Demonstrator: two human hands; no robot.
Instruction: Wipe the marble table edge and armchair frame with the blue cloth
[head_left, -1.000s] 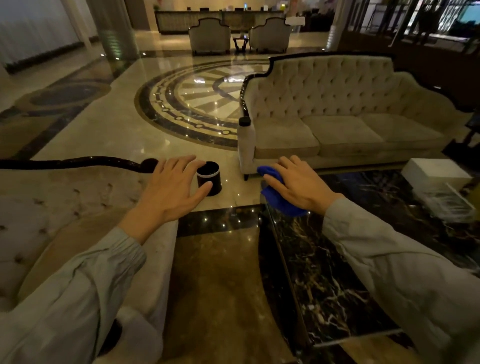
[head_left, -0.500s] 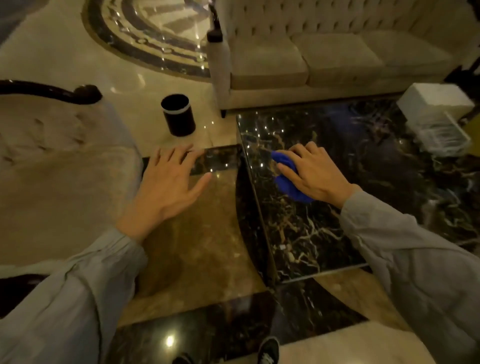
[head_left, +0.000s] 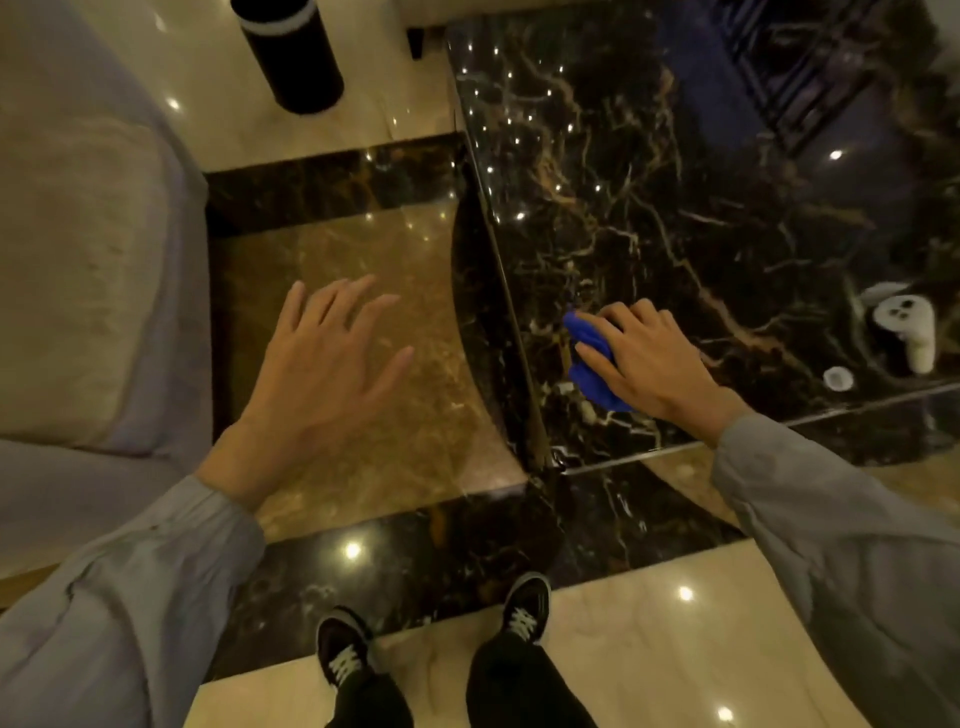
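Pressing the blue cloth (head_left: 589, 358) flat on the marble counter (head_left: 675, 208), the right hand (head_left: 654, 358) lies just right of the counter's left edge, which runs away from the person; the left hand (head_left: 322, 358), open and empty, hovers over the floor.

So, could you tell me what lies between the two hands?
Head view: bare floor and the table edge separate the left hand from the right hand.

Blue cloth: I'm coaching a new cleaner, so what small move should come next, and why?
Probably slide the blue cloth left to the marble table edge. The right hand presses it on the tabletop just inside that edge, while the left hand hovers open over the floor.
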